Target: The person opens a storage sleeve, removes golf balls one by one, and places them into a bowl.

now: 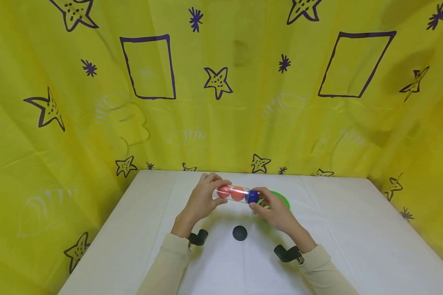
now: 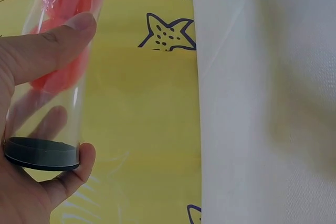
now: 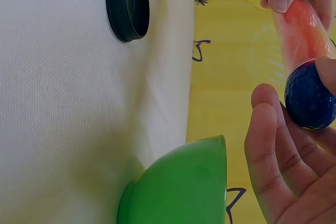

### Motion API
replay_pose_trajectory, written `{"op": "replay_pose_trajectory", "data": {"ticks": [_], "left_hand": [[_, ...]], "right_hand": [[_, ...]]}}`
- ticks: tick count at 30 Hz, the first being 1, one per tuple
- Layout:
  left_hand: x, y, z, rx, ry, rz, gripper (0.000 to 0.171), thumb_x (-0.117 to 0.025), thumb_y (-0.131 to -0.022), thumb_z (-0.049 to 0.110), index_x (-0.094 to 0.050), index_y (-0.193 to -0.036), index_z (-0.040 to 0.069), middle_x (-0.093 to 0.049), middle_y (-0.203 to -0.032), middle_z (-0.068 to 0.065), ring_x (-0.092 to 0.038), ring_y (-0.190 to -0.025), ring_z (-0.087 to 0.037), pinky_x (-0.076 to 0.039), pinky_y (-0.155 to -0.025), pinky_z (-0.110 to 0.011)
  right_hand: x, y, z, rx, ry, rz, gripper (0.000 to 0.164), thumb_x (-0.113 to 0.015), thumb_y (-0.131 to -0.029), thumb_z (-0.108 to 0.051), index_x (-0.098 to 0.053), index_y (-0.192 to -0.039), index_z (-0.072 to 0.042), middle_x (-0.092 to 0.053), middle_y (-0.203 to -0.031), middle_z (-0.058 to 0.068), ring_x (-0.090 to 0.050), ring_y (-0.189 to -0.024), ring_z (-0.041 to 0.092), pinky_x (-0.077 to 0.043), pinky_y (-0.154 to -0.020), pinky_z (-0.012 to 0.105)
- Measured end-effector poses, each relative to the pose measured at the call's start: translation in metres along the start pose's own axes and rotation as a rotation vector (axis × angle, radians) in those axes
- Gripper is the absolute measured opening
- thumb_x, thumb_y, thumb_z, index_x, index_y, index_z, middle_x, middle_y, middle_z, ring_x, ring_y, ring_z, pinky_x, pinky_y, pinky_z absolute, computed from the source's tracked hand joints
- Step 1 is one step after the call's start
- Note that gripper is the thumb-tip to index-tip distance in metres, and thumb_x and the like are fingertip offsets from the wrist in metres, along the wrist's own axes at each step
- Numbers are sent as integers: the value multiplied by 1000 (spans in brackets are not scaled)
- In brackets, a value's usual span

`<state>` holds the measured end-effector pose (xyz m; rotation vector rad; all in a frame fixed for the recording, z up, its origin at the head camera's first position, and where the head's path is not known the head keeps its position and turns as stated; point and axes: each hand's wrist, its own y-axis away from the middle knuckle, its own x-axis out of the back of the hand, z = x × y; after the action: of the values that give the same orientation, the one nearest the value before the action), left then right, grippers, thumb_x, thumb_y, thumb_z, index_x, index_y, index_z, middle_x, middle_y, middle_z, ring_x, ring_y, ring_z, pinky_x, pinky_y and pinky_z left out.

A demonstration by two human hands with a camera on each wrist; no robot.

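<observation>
My left hand grips a clear plastic tube, tilted slightly down to the right in the head view. Two orange-red balls lie inside it. A dark cap closes the tube's left end, where a finger of the left hand curls under it. At the other end, my right hand pinches a dark blue dimpled ball between thumb and fingers, right at the tube's mouth. Its remaining fingers are loosely bent below the ball.
A loose black cap lies on the white table in front of the hands. Behind the right hand stands a green bowl, partly hidden in the head view. A yellow patterned curtain surrounds the table's back and sides.
</observation>
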<state>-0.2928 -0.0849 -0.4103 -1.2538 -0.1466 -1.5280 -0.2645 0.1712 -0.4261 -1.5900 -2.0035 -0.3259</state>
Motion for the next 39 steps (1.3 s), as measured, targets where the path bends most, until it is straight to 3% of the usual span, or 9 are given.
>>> {"op": "replay_pose_trajectory", "data": {"ticks": [4, 13, 24, 39], "left_hand": [[0, 0, 1, -3, 7, 4, 49, -88, -79, 16, -73, -125, 21, -63, -117, -2, -50, -111, -22, -53, -89, -37], [-2, -1, 0, 8, 24, 0, 49, -89, -78, 15, -73, -125, 20, -62, -116, -2, -50, -110, -21, -53, -90, -36], [-2, 0, 1, 18, 27, -10, 48, -88, -79, 15, -73, -125, 20, -62, -117, -1, -49, -110, -20, -53, -91, -37], [-5, 0, -1, 17, 39, -18, 49, -89, -79, 16, -73, -125, 20, -61, -116, -2, -49, -110, -21, -51, -89, -37]], "right_hand": [[1, 1, 0, 13, 18, 15, 47, -72, -97, -25, -55, -138, -10, -69, -105, 11, -64, -77, 21, -54, -63, 27], [3, 1, 0, 28, 40, 33, 45, -74, -95, -27, -57, -134, -11, -69, -104, 10, -62, -78, 17, -52, -61, 26], [3, -1, 1, 7, 113, 71, 45, -78, -92, -28, -61, -131, -14, -69, -107, 11, -59, -86, 18, -49, -67, 26], [4, -1, 0, 16, 120, 94, 44, -78, -91, -22, -61, -131, -13, -70, -106, 12, -61, -87, 24, -50, -69, 27]]}}
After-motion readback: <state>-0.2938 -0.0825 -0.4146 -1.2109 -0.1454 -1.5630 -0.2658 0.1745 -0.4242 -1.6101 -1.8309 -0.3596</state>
